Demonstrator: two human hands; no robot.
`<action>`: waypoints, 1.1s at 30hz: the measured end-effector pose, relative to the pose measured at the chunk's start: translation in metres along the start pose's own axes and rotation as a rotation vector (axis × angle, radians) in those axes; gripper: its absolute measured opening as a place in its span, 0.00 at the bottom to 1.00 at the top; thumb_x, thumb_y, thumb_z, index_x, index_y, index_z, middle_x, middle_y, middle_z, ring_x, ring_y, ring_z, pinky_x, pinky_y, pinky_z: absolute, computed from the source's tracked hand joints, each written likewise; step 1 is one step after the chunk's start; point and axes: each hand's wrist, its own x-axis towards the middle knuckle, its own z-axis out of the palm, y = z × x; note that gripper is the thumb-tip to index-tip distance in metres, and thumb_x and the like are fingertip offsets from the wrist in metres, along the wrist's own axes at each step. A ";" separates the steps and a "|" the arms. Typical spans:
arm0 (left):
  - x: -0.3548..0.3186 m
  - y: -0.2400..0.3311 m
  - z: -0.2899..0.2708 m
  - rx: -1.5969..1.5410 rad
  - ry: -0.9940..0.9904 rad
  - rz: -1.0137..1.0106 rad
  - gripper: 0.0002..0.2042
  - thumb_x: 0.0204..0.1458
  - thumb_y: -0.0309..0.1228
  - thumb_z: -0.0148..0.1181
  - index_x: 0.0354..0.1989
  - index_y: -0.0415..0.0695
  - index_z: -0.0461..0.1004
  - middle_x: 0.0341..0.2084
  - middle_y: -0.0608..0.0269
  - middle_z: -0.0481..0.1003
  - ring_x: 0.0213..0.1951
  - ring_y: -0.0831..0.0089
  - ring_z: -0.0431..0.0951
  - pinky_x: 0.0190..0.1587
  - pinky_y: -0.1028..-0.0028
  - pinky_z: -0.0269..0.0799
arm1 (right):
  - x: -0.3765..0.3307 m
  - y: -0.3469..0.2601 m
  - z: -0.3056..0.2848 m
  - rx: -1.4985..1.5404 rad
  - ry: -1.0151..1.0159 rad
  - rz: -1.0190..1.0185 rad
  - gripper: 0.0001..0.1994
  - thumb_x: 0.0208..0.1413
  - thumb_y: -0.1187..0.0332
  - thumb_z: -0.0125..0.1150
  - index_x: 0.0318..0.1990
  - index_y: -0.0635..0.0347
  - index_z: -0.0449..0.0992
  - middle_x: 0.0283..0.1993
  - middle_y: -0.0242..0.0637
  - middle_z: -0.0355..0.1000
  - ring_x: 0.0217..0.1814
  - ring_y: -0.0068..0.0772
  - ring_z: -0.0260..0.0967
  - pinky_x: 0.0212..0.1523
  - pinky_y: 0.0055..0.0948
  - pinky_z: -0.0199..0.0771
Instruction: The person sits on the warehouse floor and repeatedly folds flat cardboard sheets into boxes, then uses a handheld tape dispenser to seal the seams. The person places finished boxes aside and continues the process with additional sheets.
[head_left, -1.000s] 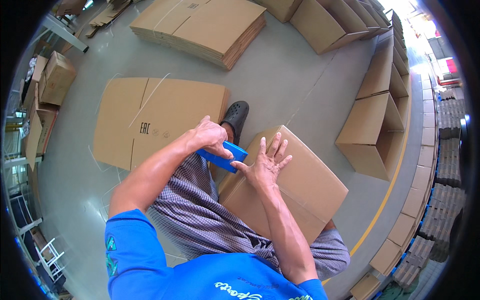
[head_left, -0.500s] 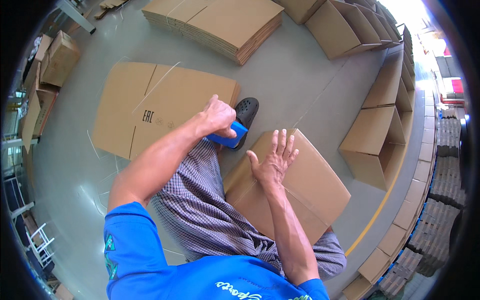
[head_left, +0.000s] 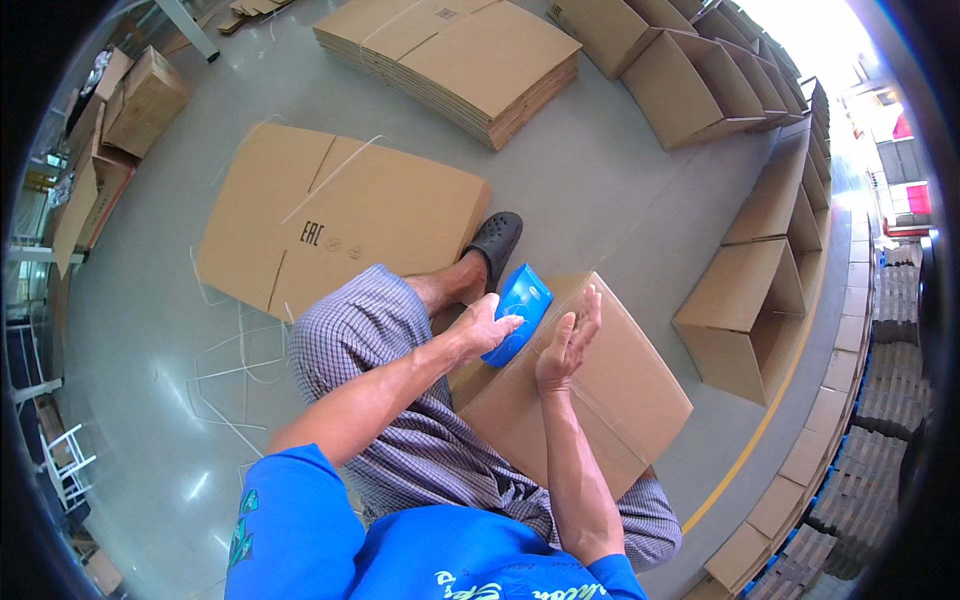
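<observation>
My left hand (head_left: 482,330) grips a blue tape dispenser (head_left: 522,308), held at the near-left edge of a closed cardboard box (head_left: 620,385). The box stands tilted between my legs, and a seam runs across its upper side. My right hand (head_left: 570,350) is on the box to the right of the dispenser, its fingers stretched out and its palm turned toward the left. Nothing is in that hand. Whether the dispenser touches the box I cannot tell.
Flattened cartons (head_left: 400,200) lie on the floor at the left, with loose white straps (head_left: 240,370) beside them. A taller carton stack (head_left: 470,60) is farther back. Open upright boxes (head_left: 745,290) line the right side, near a yellow floor line (head_left: 745,450). My shoe (head_left: 495,240) is close by.
My left hand has brought the tape dispenser right and nearer, from beside my shoe to the box edge. My right hand has turned from flat to more upright on the box.
</observation>
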 end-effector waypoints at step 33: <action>0.022 0.027 0.039 0.258 0.689 0.257 0.18 0.56 0.42 0.58 0.42 0.39 0.63 0.30 0.34 0.76 0.37 0.35 0.76 0.42 0.47 0.69 | -0.247 0.005 -0.236 0.031 0.659 0.940 0.40 0.56 0.69 0.65 0.66 0.70 0.42 0.66 0.51 0.53 0.64 0.42 0.58 0.63 0.41 0.64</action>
